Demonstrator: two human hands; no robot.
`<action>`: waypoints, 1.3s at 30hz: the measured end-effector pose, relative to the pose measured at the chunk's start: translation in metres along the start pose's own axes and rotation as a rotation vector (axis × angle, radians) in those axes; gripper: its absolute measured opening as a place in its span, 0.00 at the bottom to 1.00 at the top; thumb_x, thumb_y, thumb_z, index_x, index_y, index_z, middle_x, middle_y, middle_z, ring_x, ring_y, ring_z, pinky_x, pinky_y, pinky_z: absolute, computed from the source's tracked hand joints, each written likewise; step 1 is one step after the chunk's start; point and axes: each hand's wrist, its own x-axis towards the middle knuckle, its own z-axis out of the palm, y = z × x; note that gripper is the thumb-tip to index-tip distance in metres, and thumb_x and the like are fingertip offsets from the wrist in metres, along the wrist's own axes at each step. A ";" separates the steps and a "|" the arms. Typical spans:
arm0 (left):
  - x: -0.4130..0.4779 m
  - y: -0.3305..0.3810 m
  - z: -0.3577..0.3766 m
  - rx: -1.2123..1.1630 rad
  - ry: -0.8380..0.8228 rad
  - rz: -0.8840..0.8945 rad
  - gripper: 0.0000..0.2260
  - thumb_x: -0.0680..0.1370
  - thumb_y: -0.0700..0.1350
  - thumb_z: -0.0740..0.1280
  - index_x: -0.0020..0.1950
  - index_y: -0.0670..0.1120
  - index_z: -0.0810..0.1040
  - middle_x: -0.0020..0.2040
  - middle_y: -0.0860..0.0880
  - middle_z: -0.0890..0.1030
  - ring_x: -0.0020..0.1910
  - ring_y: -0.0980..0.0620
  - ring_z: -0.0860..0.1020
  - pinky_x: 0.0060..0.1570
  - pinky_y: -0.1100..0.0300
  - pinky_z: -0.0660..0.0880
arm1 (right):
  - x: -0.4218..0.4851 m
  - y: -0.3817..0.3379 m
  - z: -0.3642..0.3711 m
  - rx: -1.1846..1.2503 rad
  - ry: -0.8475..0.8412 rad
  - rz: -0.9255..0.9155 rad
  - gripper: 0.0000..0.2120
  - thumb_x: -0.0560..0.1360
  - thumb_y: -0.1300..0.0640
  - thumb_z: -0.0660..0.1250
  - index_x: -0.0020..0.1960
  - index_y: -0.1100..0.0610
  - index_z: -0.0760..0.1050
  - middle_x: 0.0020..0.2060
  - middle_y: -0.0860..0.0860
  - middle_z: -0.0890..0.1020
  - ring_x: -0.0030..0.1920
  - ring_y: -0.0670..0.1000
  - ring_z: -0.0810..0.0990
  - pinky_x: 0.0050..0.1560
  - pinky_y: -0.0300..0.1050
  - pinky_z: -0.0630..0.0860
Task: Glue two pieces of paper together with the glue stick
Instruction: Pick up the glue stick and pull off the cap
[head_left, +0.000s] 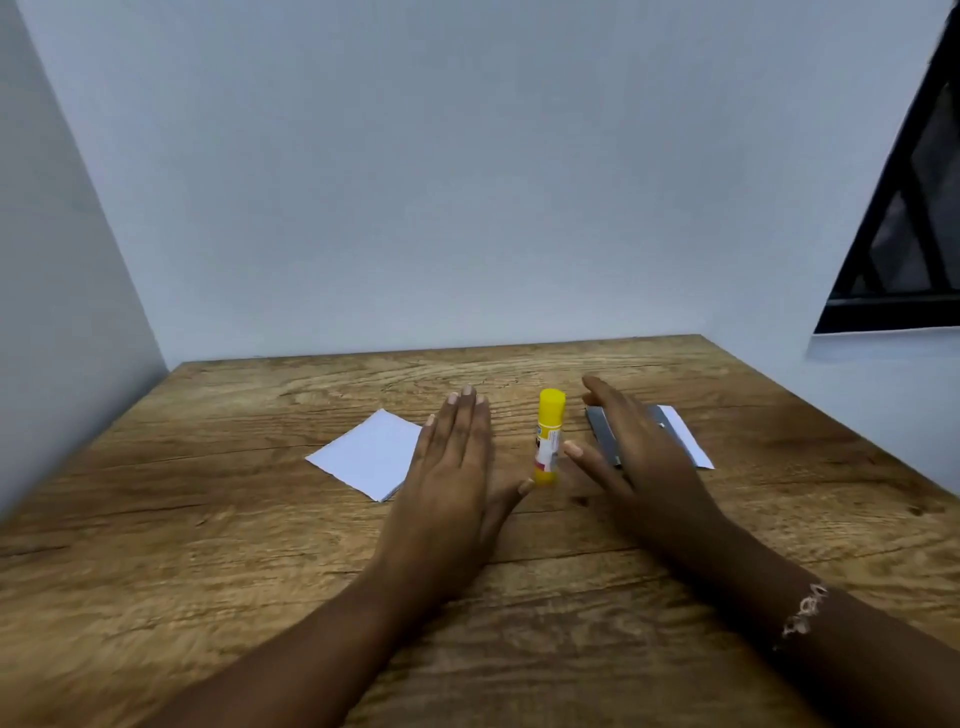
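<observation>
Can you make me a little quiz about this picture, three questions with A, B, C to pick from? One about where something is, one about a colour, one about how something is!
1. Where is the glue stick?
A) between the left hand and the right hand
B) in a box
C) on the floor

2. What colour is its cap?
A) red
B) yellow
C) green

3. How is the left hand?
A) a fist
B) gripping the stick
C) flat, fingers straight

Answers:
1 A, it stands upright on the table between both hands.
2 B, the cap is yellow like the body.
3 C, its straight fingers hold nothing.
</observation>
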 end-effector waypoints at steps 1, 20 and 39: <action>0.001 0.000 0.000 -0.013 0.004 0.019 0.35 0.75 0.64 0.44 0.75 0.47 0.40 0.74 0.54 0.35 0.67 0.62 0.25 0.63 0.73 0.24 | 0.000 -0.003 -0.001 0.001 0.017 -0.007 0.30 0.73 0.42 0.59 0.71 0.51 0.57 0.66 0.52 0.71 0.65 0.50 0.69 0.56 0.40 0.63; 0.018 0.028 -0.011 -0.466 0.265 -0.205 0.07 0.72 0.47 0.68 0.39 0.47 0.72 0.34 0.53 0.74 0.36 0.51 0.71 0.35 0.57 0.64 | 0.013 -0.043 0.010 0.537 0.053 -0.007 0.07 0.74 0.60 0.65 0.38 0.61 0.74 0.29 0.53 0.73 0.30 0.42 0.69 0.31 0.32 0.64; 0.023 0.009 -0.026 -0.172 0.177 -0.130 0.07 0.69 0.45 0.71 0.41 0.47 0.73 0.42 0.49 0.79 0.44 0.47 0.75 0.38 0.56 0.65 | 0.011 -0.038 0.011 0.165 -0.050 -0.173 0.07 0.77 0.56 0.60 0.51 0.58 0.73 0.30 0.43 0.72 0.32 0.42 0.70 0.34 0.38 0.63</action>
